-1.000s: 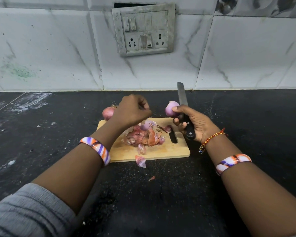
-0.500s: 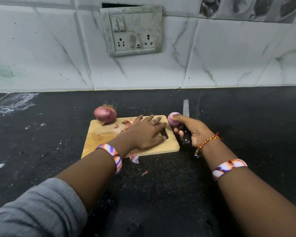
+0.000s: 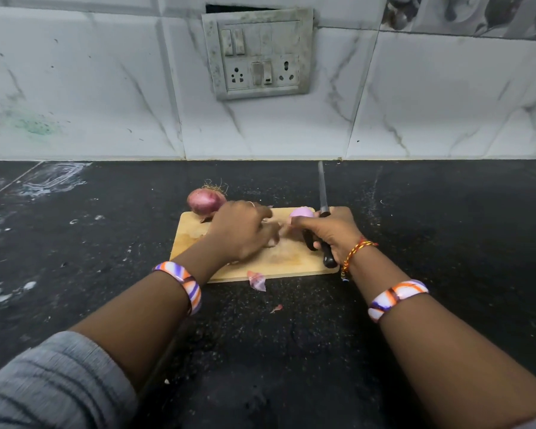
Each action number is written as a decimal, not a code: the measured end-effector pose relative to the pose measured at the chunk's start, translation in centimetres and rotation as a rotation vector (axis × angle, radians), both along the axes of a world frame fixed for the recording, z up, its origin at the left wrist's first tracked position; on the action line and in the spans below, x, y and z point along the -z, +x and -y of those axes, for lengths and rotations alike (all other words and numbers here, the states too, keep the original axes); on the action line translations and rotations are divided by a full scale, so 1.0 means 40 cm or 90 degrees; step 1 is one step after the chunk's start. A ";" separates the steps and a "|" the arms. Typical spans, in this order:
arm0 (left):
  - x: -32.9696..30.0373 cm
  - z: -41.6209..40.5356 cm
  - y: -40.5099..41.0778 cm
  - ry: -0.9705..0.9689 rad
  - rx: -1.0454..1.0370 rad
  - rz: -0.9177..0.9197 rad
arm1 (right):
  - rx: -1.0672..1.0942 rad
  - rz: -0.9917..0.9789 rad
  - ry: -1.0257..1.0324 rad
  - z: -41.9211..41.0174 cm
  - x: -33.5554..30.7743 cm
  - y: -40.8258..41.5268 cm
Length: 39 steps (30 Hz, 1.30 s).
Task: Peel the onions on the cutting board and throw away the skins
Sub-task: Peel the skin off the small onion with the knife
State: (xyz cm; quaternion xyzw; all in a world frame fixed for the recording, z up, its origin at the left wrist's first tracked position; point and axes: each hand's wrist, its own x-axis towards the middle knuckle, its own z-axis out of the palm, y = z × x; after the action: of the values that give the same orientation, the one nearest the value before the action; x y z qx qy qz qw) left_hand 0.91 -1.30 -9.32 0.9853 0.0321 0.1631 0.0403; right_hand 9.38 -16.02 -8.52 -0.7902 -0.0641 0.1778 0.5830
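Onions, two: unpeeled onion (image 3: 206, 201) at board's (image 3: 279, 258) far left corner, peeled onion (image 3: 301, 213) held up at far right by right hand (image 3: 330, 232). One knife (image 3: 324, 212) too, same hand, fingers curled round handle, blade pointing toward wall, thumb and forefinger pinching onion. Skins: one larger scrap (image 3: 257, 280) at board's near edge on counter (image 3: 75, 243), one small fleck (image 3: 276, 308) nearer still. Left hand (image 3: 242, 232) knuckles up over board's middle, fingers curled down; pile of skins mostly hidden beneath, only pale bits showing at fingertips, grip impossible to tell. Bangles, two, one per wrist. Half a second back: left hand lay flat with spread fingers; now bunched. Right hand shifted onto board.
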 end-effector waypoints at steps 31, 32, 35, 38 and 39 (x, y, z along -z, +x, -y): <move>0.054 -0.008 -0.002 0.093 -0.063 -0.046 | 0.011 0.081 -0.114 -0.064 0.015 0.026; 0.054 -0.016 -0.014 0.097 -0.072 -0.036 | 0.008 0.090 -0.119 -0.068 0.018 0.024; 0.053 -0.039 -0.050 0.106 -0.087 -0.017 | 0.000 0.111 -0.127 -0.082 0.026 0.015; 0.049 -0.060 -0.084 0.092 -0.096 -0.009 | -0.015 0.116 -0.131 -0.096 0.028 0.009; 0.049 -0.067 -0.094 0.093 -0.096 -0.010 | -0.020 0.117 -0.130 -0.099 0.027 0.007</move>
State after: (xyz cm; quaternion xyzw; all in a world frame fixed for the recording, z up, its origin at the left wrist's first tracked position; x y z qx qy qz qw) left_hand -2.86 1.37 -11.27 0.9816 0.0944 0.1599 -0.0443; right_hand 9.65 -12.06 -9.59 -0.8574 -0.1112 0.1195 0.4881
